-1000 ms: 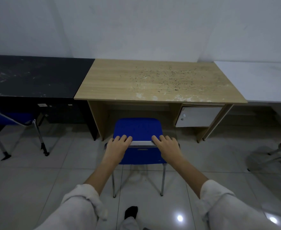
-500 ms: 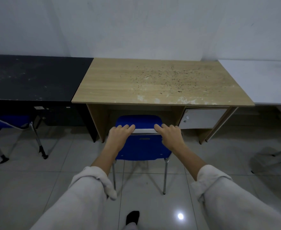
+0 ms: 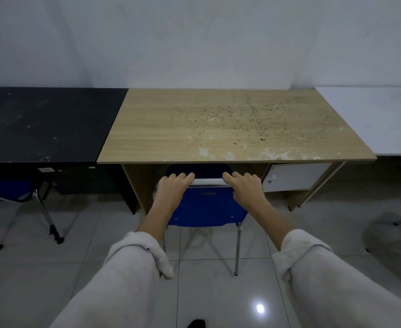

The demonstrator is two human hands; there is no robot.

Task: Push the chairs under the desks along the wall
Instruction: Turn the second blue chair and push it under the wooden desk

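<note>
the blue chair (image 3: 205, 209) stands at the front edge of the wooden tabletop (image 3: 230, 129), which is the middle one of three along the wall. its seat is already tucked into the knee space beneath the front edge, while the backrest and the rear legs stand out on the tiled floor (image 3: 100, 256) on the person's side. the chair lies straight ahead of both hands, and the way under the wooden tabletop runs directly away from the person, toward the wall; the backrest's long top edge lies parallel to that front edge. neither hand is nearer: they sit evenly on the top of the backrest, a pale strip of it showing between them.

the left hand (image 3: 171, 189) is curled over the left end of the backrest top, fingers together and hooked over the far side. the right hand (image 3: 245, 188) does the same at the right end. both palms face down and forward, forearms reaching out level from rolled pale sleeves.

the white drawer box (image 3: 291, 177) hangs under the wooden tabletop to the right of the chair, just beside the right hand, so a straight push looks needed to avoid clipping it. a second blue chair (image 3: 3, 194) stands out from under the black tabletop (image 3: 41, 124), to the left of the wooden one, apparently not yet pushed in.
</note>
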